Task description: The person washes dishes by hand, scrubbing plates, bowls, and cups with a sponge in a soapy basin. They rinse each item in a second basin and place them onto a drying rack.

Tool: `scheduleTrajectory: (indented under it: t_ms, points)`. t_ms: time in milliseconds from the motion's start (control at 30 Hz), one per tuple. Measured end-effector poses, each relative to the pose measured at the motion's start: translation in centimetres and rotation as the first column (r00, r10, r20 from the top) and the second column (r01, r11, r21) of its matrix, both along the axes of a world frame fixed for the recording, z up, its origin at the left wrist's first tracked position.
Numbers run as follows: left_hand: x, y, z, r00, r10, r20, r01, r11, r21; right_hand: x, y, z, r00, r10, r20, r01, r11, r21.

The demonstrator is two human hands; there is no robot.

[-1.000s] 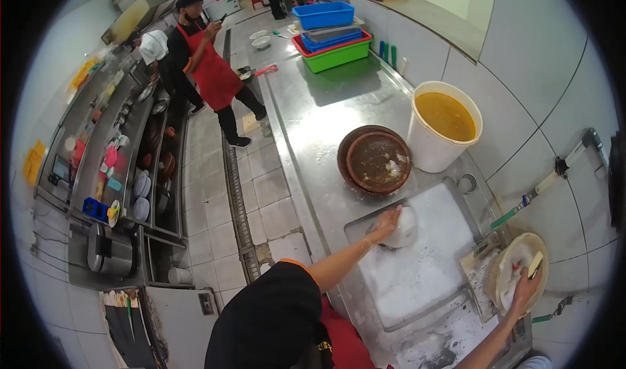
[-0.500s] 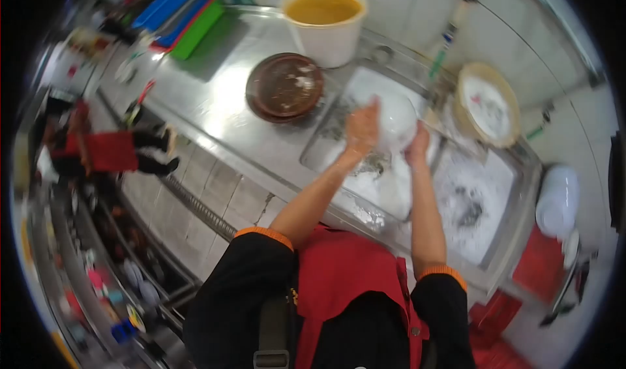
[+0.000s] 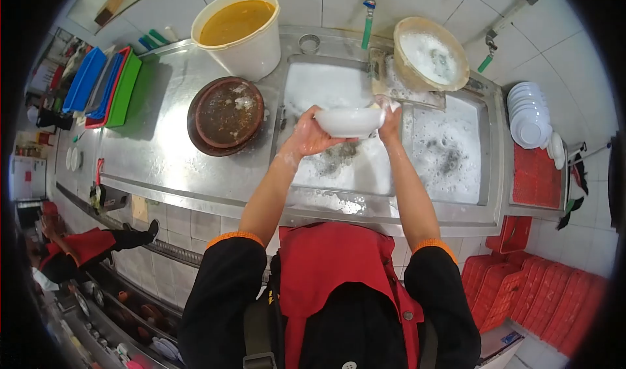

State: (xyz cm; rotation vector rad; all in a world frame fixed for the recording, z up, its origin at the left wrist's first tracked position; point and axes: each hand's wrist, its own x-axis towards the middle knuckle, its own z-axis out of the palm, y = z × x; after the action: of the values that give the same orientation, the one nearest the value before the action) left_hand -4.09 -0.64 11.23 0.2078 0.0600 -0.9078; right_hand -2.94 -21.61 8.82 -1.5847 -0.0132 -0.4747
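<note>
A white bowl (image 3: pixel 350 122) is held over the left sink basin (image 3: pixel 291 102), side-on to me with its rim upward. My left hand (image 3: pixel 309 134) grips it from the left, fingers reaching under its base. At the bowl's right rim, my right hand (image 3: pixel 389 122) is closed on something whitish, covered in foam, that I cannot make out. Thick suds and dark food bits float in the water below the bowl. The bowl's inside is mostly turned away from view.
Left on the steel counter (image 3: pixel 156 154) are stacked brown dishes (image 3: pixel 228 115), a white bucket of yellowish liquid (image 3: pixel 251 53) and coloured trays (image 3: pixel 120 88). A sudsy tub (image 3: pixel 424 62) sits behind the right basin (image 3: pixel 450 154). Stacked white bowls (image 3: pixel 529 124) and red crates (image 3: pixel 495 284) stand right. Another person (image 3: pixel 81 245) is far left.
The bowl has turned from tilted, its rounded surface facing me, to nearly level. Both hands still hold it over the left basin. My view has swung round and steadied.
</note>
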Motion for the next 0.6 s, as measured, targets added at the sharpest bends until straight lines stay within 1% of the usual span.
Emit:
scheduleTrajectory:
  t_ms: [33,67,100,133,167,200,233,267,300,333,367,400,433,467,500,533,567,600]
  points:
    - [-0.2,0.4,-1.4,0.998,-0.061,0.003,0.060,0.998,0.027,-0.1,-0.6,1.0,0.993,0.081,-0.084,-0.083,0.996,-0.024]
    - [-0.4,0.6,-2.0,0.993,-0.119,0.006,0.119,0.991,0.055,-0.1,-0.8,2.4,0.993,0.075,-0.088,-0.077,0.997,-0.029]
    - [-0.9,0.7,-2.1,0.987,-0.099,0.124,0.072,0.976,0.206,0.2,-0.8,3.7,0.996,0.012,-0.092,-0.022,0.994,-0.104]
    - [-1.3,0.5,-2.2,0.987,-0.103,0.121,0.077,0.976,0.203,0.5,-0.8,5.0,0.995,-0.050,-0.092,0.033,0.983,-0.179]
    - [-1.7,0.0,-2.1,0.985,-0.058,0.164,-0.013,0.917,0.398,0.3,-1.2,6.4,0.987,0.072,-0.145,-0.087,0.991,-0.103]
    - [-2.1,-0.6,-1.5,0.976,-0.023,0.216,-0.108,0.814,0.571,-0.1,-0.5,6.7,0.976,0.081,-0.203,-0.141,0.943,-0.301]
    - [-2.5,-1.1,-0.9,0.980,0.017,0.200,-0.141,0.767,0.626,-1.3,1.0,6.5,0.932,0.142,-0.333,-0.298,0.823,-0.484]
    - [-2.7,-2.0,-0.4,0.981,0.011,0.193,-0.132,0.767,0.628,-2.4,2.5,6.3,0.878,0.190,-0.439,-0.451,0.635,-0.627]
    - [-2.6,-2.9,0.0,0.966,0.111,0.235,-0.248,0.660,0.709,-3.5,4.8,1.7,0.989,0.150,-0.001,-0.062,0.406,-0.912]
    - [-2.5,-3.4,0.4,0.936,0.200,0.291,-0.353,0.531,0.770,-4.7,6.0,2.9,0.942,0.112,-0.318,-0.336,0.389,-0.858]
    - [-2.6,-3.0,0.7,0.908,0.150,0.392,-0.412,0.499,0.762,-6.0,7.3,4.1,0.804,0.036,-0.594,-0.566,0.355,-0.744]
    - [-2.4,-2.7,0.2,0.906,0.153,0.395,-0.415,0.504,0.757,-6.5,6.9,4.1,0.807,0.032,-0.590,-0.562,0.351,-0.749]
    - [-1.9,-2.2,-0.8,0.909,0.174,0.380,-0.415,0.484,0.770,-6.8,6.3,3.7,0.878,0.077,-0.473,-0.474,0.281,-0.834]
    - [-2.2,-1.5,-2.8,0.918,0.184,0.350,-0.395,0.462,0.794,-7.6,5.5,2.7,0.923,0.125,-0.365,-0.384,0.225,-0.895]
    - [-1.6,-0.8,-7.1,0.891,0.160,0.425,-0.441,0.527,0.727,-7.2,3.1,0.1,0.962,0.272,-0.012,-0.138,0.449,-0.883]
    - [-2.1,-1.0,-6.0,0.896,0.135,0.423,-0.425,0.535,0.731,-7.1,1.3,1.2,0.982,0.178,0.066,-0.002,0.359,-0.933]
    - [-3.2,-1.3,-3.5,0.951,0.090,0.297,-0.293,0.578,0.761,-6.7,0.3,1.4,0.996,-0.043,-0.073,-0.038,0.546,-0.837]
    - [-3.9,-1.9,-2.1,0.984,0.052,0.169,-0.165,0.616,0.771,-6.1,-0.3,1.8,0.946,-0.217,-0.243,-0.020,0.706,-0.707]
